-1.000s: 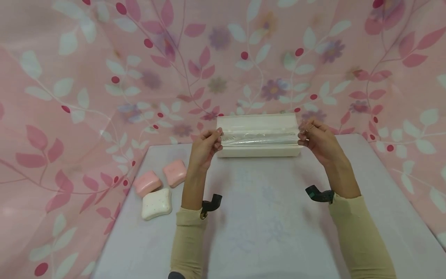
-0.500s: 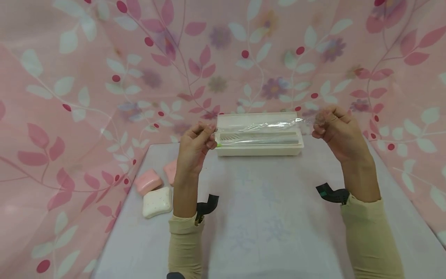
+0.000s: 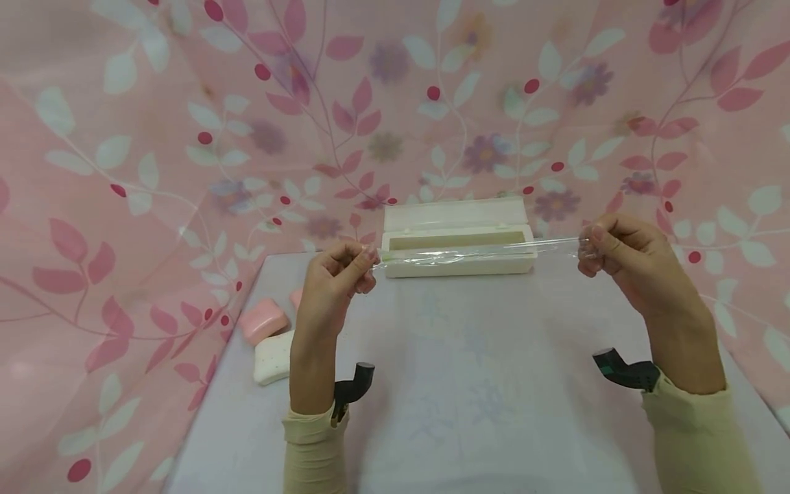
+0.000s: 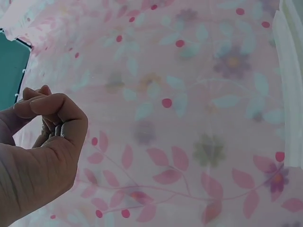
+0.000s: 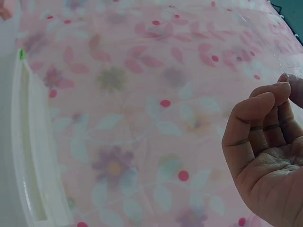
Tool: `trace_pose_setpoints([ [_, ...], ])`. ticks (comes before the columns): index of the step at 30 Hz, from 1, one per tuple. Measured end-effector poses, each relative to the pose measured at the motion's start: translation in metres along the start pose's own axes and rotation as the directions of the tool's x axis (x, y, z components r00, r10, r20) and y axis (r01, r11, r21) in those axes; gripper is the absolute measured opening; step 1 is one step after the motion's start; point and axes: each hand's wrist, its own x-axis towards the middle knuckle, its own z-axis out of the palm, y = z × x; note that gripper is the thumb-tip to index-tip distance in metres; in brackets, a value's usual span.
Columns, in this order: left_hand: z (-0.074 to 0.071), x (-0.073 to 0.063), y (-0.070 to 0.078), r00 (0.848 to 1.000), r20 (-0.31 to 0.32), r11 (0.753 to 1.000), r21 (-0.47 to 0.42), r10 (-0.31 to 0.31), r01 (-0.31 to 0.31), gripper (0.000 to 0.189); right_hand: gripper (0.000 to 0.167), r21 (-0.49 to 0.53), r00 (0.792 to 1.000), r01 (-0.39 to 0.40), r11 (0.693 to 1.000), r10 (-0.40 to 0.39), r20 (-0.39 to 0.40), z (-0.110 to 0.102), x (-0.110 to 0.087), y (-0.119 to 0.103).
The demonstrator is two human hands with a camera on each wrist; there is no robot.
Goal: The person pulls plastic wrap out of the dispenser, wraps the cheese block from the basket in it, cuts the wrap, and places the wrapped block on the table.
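Both hands (image 3: 333, 285) (image 3: 642, 271) have moved farther apart, clear film (image 3: 450, 256) stretched between them.

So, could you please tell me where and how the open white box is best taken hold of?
I'd probably grip the white box by its short ends, coming from left and right: its body is long and narrow, its lid stands open behind, and clear film is stretched in front.

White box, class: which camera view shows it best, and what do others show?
The head view: the white box shows full length, lid raised, with clear film across its front. The left wrist view catches only a strip at the right edge; the right wrist view shows part, at the left.
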Motion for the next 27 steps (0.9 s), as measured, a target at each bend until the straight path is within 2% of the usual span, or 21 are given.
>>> trace_pose_setpoints([
  [3,0.004,-0.005,0.005,0.999,0.017,0.999,0.005,0.033,-0.034,0.017,0.02,0.06,0.998,0.047,0.997,-0.049,0.042,0.003,-0.006,-0.005],
  [8,0.012,-0.014,0.017,0.995,0.052,0.996,-0.023,0.087,-0.086,0.02,0.021,0.193,0.989,0.109,0.975,-0.126,0.08,0.012,-0.006,-0.013],
  [15,0.018,-0.026,0.029,0.982,0.095,0.986,-0.053,0.162,-0.158,0.01,0.019,0.205,0.973,0.187,0.961,-0.21,0.096,0.028,-0.005,-0.024],
  [18,0.016,-0.03,0.027,0.975,0.124,0.982,-0.052,0.185,-0.179,0.01,0.017,0.167,0.959,0.184,0.969,-0.214,0.187,0.03,-0.006,-0.025],
  [21,0.009,-0.039,0.019,0.968,0.186,0.985,-0.011,0.169,-0.17,0.01,0.016,-0.003,0.943,0.098,0.995,-0.092,0.32,0.026,-0.015,-0.026],
  [23,0.003,-0.047,0.013,0.961,0.245,0.989,0.042,0.128,-0.143,0.011,0.023,-0.195,0.923,0.033,0.98,0.044,0.381,0.023,-0.025,-0.027],
  [25,-0.003,-0.057,0.007,0.95,0.306,0.991,0.097,0.063,-0.097,0.012,0.034,-0.4,0.89,-0.012,0.917,0.192,0.414,0.021,-0.037,-0.028],
  [27,-0.009,-0.067,0.003,0.933,0.358,0.986,0.163,-0.029,-0.032,0.011,0.039,-0.552,0.843,-0.036,0.833,0.322,0.431,0.023,-0.049,-0.026],
])
